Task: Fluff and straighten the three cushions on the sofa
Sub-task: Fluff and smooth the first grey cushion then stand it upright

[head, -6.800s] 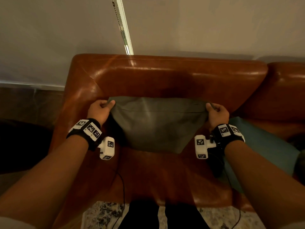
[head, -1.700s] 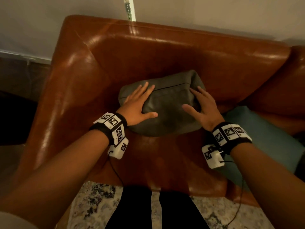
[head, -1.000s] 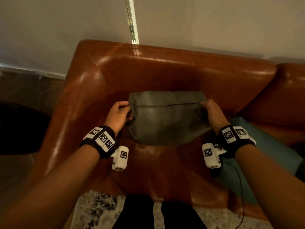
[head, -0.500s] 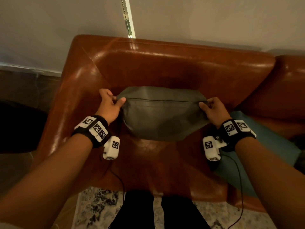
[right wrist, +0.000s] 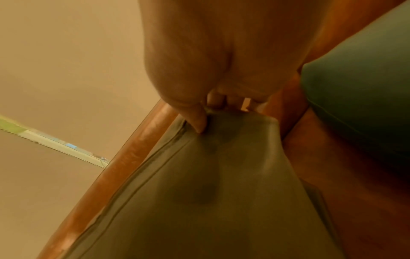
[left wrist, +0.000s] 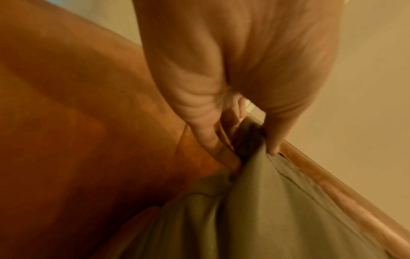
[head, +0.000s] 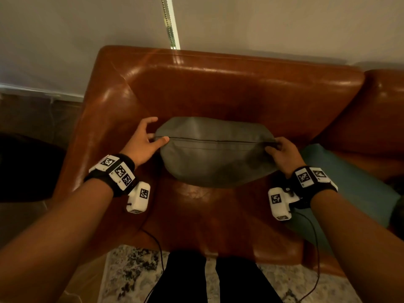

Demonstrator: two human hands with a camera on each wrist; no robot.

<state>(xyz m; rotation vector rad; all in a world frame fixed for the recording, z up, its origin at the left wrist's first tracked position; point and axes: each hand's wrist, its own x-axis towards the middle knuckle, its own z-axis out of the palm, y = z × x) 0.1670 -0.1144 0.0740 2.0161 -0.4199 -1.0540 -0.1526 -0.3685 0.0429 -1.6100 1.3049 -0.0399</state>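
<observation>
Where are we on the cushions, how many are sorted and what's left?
Done: nothing clearly finished. In hand: the grey cushion stands on the sofa seat; the left hand pinches its left top corner and the right hand grips the right one. Left: set it against the backrest, then the teal cushion lying flat to the right. A third cushion is not in view.

Bare forearms, black band on the left wrist (head: 113, 171) carrying white square tags with black patterns, matching band on the right wrist (head: 312, 178), white boxy camera (head: 138, 196) under each, thin black cable (head: 314, 248) trailing down, black trousers (head: 214, 278)
</observation>
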